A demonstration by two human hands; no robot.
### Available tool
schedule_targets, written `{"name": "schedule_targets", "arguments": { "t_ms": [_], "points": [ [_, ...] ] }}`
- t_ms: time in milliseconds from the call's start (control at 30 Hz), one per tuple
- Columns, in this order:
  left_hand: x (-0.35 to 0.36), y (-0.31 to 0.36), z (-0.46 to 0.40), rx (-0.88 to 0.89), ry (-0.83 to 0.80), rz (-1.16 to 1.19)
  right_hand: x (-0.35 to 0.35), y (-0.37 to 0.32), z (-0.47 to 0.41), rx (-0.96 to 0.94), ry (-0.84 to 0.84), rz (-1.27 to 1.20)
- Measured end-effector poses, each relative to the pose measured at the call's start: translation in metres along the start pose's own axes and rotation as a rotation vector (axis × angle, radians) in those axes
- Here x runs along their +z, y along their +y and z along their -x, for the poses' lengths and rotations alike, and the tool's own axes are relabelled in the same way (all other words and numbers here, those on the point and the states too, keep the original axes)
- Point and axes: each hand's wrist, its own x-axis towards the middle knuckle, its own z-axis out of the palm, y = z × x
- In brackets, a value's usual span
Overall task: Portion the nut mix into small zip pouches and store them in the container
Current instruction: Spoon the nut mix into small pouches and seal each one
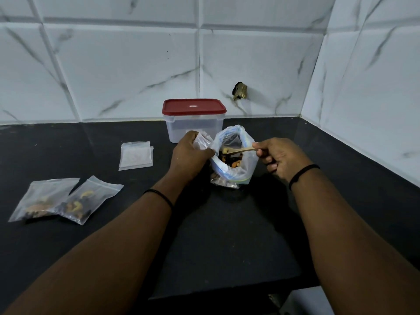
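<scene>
Left hand (189, 153) grips a small pouch (201, 140), seemingly empty; right hand (278, 156) pinches a wooden spoon (238, 150) inside the nut bag (234, 155).

The black counter (227, 235) lies bare in front of the open nut bag (234, 155), between the two forearms, and along its right side up to the tiled wall (375, 98). Behind the bag, the red-lidded container (193, 120) stands just beside it, closing off the way back (the lid is on). To the left, a stack of empty pouches (136, 155) and two filled pouches (66, 198) take up counter, with open lanes between them.
</scene>
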Motion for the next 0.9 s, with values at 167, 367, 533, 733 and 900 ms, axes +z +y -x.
{"name": "schedule_targets", "arguments": {
  "t_ms": [167, 367, 533, 733, 900],
  "points": [
    [-0.001, 0.000, 0.000, 0.020, 0.011, 0.034, -0.006, -0.001, 0.000, 0.030, 0.022, -0.036],
    [-0.002, -0.001, -0.001, 0.058, 0.045, 0.027, -0.006, -0.005, 0.004, -0.052, 0.062, -0.129],
    [-0.001, -0.004, -0.003, 0.055, 0.047, -0.011, 0.003, -0.011, 0.021, -0.294, 0.063, -0.168],
    [-0.001, -0.007, -0.005, 0.064, 0.055, 0.012, 0.020, -0.009, 0.043, -0.594, 0.005, 0.076],
    [-0.001, -0.007, -0.005, 0.068, 0.063, 0.019, 0.024, -0.003, 0.045, -0.930, 0.004, 0.353]
  ]
}}
